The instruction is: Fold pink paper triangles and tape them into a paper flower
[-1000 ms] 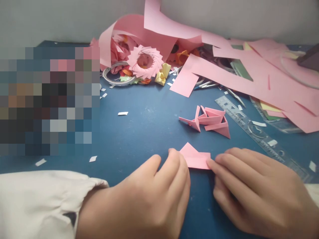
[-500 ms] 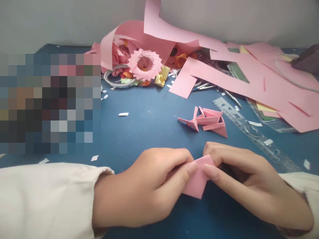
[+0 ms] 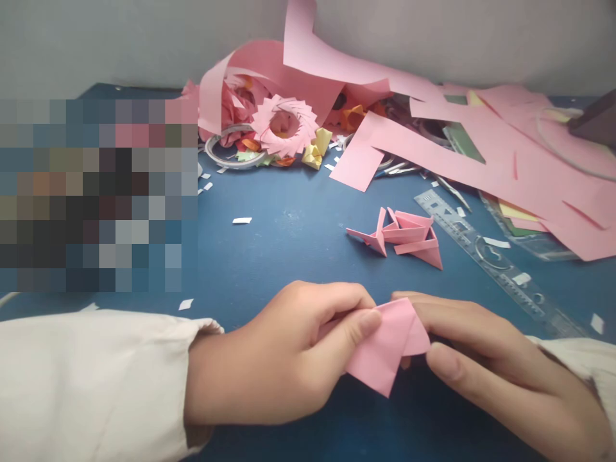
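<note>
Head camera: the pink paper [image 3: 382, 350] is between the hands, at 3 o'clock from the left hand [image 3: 293, 356] and 9 o'clock from the right hand [image 3: 520, 366]. The left hand is nearer, pinching it under the thumb. The right hand's thumb is spread away from its fingers, just beside the paper's flap [image 3: 416, 337], which points to about 4 o'clock. The right fingers go behind the paper, so I can't tell if they touch it. The part that shows looks longest from 1 o'clock to 7 o'clock. Past it, at 12 o'clock, folded pink pieces [image 3: 409, 235] sit on the blue tabletop [image 3: 283, 250].
</note>
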The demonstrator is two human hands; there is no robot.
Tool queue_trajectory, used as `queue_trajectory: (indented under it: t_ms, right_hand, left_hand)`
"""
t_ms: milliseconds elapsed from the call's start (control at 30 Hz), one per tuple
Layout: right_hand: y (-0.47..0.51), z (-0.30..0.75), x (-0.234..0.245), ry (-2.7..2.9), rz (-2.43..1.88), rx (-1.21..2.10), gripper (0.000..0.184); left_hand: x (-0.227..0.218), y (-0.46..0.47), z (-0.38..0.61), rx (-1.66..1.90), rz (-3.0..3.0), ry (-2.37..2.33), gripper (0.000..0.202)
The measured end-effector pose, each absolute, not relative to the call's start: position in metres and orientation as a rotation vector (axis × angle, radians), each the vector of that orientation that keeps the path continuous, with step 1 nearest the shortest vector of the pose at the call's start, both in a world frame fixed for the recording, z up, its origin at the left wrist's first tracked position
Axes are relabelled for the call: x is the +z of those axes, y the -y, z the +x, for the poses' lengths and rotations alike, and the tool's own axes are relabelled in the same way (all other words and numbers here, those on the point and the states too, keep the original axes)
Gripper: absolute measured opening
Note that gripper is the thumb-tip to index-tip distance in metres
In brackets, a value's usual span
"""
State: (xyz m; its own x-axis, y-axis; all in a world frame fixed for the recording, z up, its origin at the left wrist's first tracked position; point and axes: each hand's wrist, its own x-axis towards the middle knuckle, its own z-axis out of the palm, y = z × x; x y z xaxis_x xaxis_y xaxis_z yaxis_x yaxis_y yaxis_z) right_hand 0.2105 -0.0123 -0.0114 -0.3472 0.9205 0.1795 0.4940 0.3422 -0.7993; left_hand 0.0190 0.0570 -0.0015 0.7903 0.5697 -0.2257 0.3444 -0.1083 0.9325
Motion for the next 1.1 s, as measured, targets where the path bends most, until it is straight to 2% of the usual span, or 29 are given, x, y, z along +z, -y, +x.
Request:
queue_trajectory:
  t_ms: [267,500,700,867,1100]
  right_hand:
    - [-0.002,0.211,-0.013,2.121,-1.030,1.151,0.027]
    - [-0.003,0.208,-0.014,2.097,-1.020,1.224,0.024]
    - [0.005,0.207,-0.019,2.202,-1.051,1.086,0.023]
    - [0.013,0.202,-0.021,2.292,-1.066,0.955,0.020]
    - [0.008,0.200,-0.013,1.999,-1.166,1.082,0.017]
  left_hand:
    - [-0.005,-0.053,0.016,0.286,2.004,-0.523,0.019]
    - [-0.005,-0.055,0.014,0.276,1.969,-0.430,0.024]
    - [0.000,-0.054,0.016,0.109,1.911,-0.397,0.035]
    - [-0.004,-0.048,0.021,0.196,2.076,-0.478,0.035]
    - [-0.006,-0.051,0.016,0.365,2.137,-0.576,0.017]
